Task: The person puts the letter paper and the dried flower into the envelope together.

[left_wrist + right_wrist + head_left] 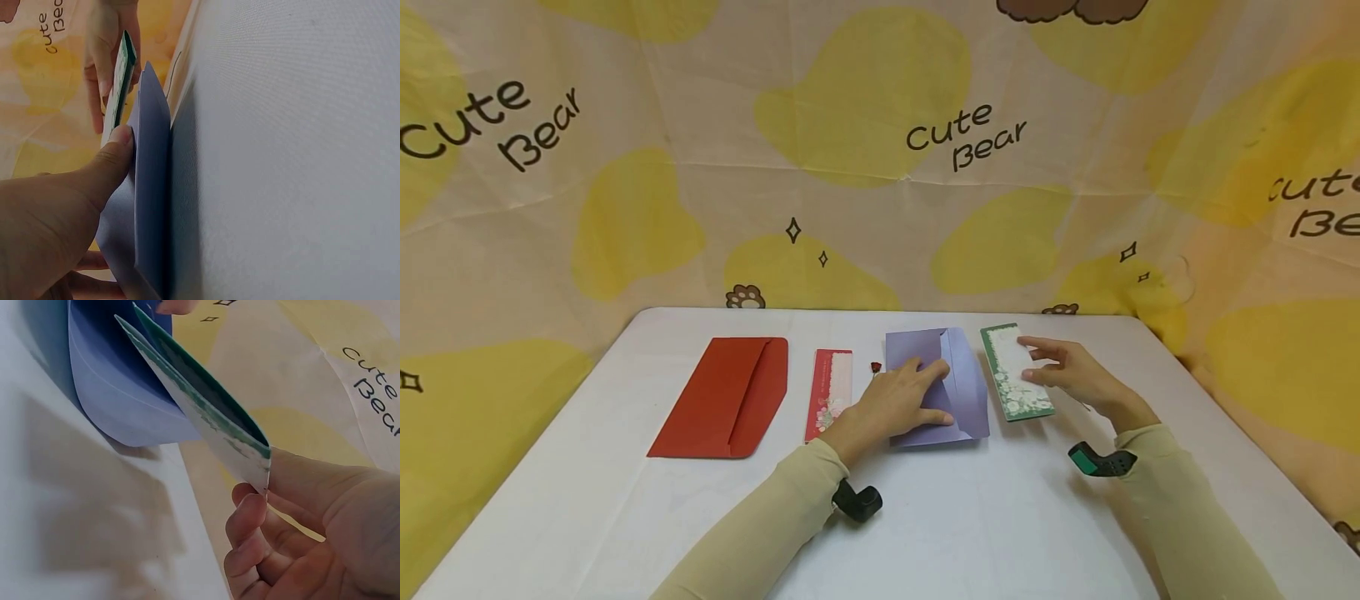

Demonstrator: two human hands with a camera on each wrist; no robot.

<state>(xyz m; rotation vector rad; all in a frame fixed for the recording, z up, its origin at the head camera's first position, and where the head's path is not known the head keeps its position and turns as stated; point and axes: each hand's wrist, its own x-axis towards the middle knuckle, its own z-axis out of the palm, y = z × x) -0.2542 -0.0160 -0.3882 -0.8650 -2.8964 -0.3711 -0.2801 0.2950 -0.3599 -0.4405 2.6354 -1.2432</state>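
Observation:
A lavender envelope (917, 429) lies on the table with its flap turned out to the right. My left hand (895, 404) rests on its upper face, fingers and thumb spread; the left wrist view shows the thumb against the envelope's opening. Just right of the envelope, my right hand (1071, 371) pinches a green-bordered folded card (1017, 375) with white flowers by its right edge. In the right wrist view the card's halves (206, 419) stand slightly apart, held above the table, with the envelope flap (125, 406) behind them.
To the left lie a red envelope (715, 400) with an angled flap and a pink-and-red floral card (831, 383), partly covered by my left hand. A small red rose ornament (876, 367) shows beside the lavender envelope. A printed cloth (850, 250) hangs behind the white table (587, 500).

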